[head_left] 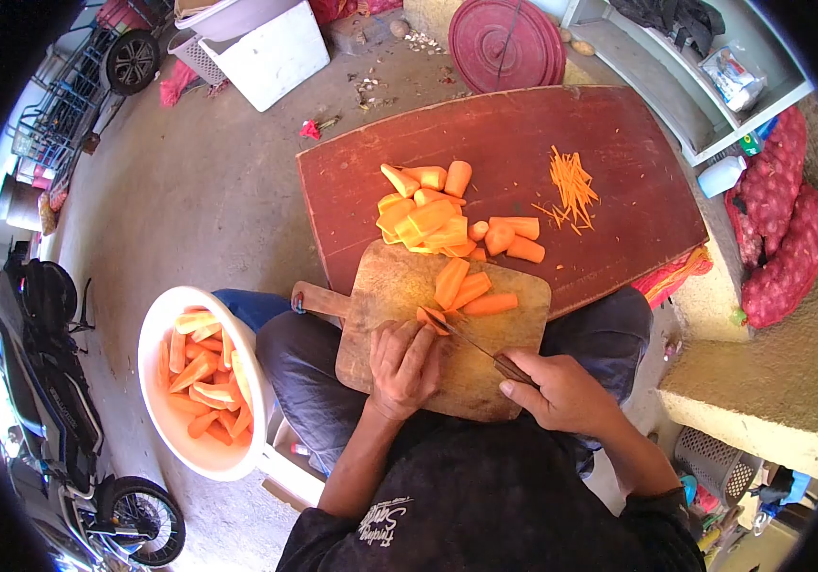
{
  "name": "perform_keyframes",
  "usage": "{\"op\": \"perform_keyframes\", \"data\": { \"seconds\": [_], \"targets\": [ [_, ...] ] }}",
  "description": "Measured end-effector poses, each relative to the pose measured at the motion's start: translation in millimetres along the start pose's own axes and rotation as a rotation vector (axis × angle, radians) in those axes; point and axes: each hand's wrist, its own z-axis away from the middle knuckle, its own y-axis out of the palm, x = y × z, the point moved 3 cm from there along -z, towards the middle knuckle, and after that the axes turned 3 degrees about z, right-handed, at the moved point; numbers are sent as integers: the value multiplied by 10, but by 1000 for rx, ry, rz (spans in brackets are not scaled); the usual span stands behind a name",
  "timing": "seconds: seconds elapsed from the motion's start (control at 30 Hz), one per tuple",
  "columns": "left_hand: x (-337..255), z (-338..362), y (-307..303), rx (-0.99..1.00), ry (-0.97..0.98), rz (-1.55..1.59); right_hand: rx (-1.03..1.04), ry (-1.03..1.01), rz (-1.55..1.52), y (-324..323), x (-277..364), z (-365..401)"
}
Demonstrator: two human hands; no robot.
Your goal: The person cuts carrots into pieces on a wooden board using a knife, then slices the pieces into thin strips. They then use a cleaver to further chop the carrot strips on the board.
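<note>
A wooden cutting board (380,286) with a handle rests across my lap, against the low red table. My left hand (404,367) is closed over a piece of carrot (431,321) on the board, fingertips curled near the blade. In my right hand (552,391) is a knife (480,349), gripped by its wooden handle, its blade at the carrot beside my left fingers. Several peeled carrot chunks (474,289) lie on the board just beyond the blade. Past the board's far edge is a heap of cut carrot pieces (433,221) on the table.
The red table (638,238) also bears a small pile of carrot strips (573,186). A white tub (149,357) of peeled carrots stands at my left. Red mesh sacks (786,238) lie at the right, by a yellowish ledge (762,391). A motorcycle (56,419) is at far left.
</note>
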Motion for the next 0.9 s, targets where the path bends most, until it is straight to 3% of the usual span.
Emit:
{"op": "perform_keyframes", "data": {
  "seconds": [0.43, 0.7, 0.9],
  "targets": [
    [-5, 0, -18, -39, 21, 8, 62, 27, -78, -15, 76, 28],
    [-27, 79, -63, 20, 3, -13, -18, -10, -80, 24, 76, 70],
    [-6, 103, -71, -43, -21, 24, -55, 7, -83, -39, 108, 103]
  ]
}}
